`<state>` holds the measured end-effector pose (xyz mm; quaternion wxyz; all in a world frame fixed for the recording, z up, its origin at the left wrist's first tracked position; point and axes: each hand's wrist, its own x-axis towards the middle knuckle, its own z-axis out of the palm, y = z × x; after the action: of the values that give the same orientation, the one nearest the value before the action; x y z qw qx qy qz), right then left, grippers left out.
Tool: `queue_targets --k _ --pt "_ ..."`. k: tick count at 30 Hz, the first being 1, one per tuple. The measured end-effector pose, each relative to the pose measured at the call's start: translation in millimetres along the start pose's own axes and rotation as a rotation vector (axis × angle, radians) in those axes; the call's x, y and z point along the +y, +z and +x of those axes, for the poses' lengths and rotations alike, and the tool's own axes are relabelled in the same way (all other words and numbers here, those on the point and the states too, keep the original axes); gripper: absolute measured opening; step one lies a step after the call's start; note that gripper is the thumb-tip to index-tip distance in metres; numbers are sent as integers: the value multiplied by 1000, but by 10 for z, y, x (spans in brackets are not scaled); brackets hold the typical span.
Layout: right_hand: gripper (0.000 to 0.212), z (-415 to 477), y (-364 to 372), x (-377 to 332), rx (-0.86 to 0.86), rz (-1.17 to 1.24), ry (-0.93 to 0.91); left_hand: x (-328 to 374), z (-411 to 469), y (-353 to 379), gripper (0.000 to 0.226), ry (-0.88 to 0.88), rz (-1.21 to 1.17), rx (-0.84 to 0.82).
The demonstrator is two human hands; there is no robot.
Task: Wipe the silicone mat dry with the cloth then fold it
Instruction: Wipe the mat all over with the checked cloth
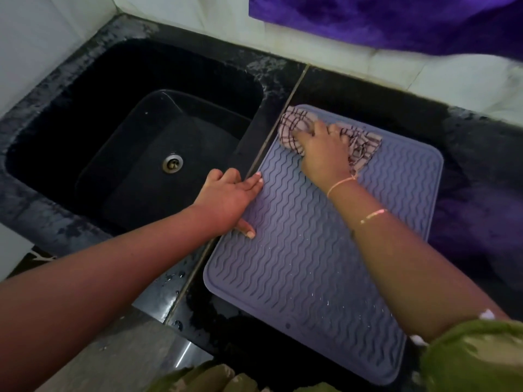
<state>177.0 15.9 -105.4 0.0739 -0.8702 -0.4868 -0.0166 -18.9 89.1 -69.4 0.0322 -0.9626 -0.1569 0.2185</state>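
A grey-blue silicone mat (pixel 305 267) with wavy ridges lies flat on the black counter, right of the sink. Small water drops dot its near half. A checked pink-and-brown cloth (pixel 359 145) is bunched at the mat's far left corner. My right hand (pixel 322 151) presses down on the cloth and grips it. My left hand (pixel 229 202) rests flat on the mat's left edge, fingers spread, holding nothing.
A deep black sink (pixel 85 131) with a metal drain (pixel 172 163) sits to the left. The black counter (pixel 475 171) surrounds the mat. A purple fabric (pixel 396 21) hangs over the white tiled wall behind. Water drops lie on the counter's near left edge.
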Motion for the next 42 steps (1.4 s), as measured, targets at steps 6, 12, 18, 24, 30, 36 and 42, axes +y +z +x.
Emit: queue_targets --k 6,12,18,24,30,36,42 --pt "53 -589 -80 -158 -55 71 -285 -26 19 44 110 18 -27 30" --pt "57 40 -403 69 36 422 -39 -30 25 22 116 27 -37 -1" --pt "53 387 -145 24 -81 66 73 -30 13 31 114 15 -56 9" --pt "47 -67 -56 -168 -26 67 -69 -47 9 55 115 11 -75 38" --pt "46 -465 -207 -263 -84 290 -183 -14 12 21 110 16 -19 51" --pt "48 301 -505 11 228 519 192 33 1 -77 114 8 94 17" --pt "50 499 -280 10 -249 -90 8 123 89 -165 116 -23 257 -15"
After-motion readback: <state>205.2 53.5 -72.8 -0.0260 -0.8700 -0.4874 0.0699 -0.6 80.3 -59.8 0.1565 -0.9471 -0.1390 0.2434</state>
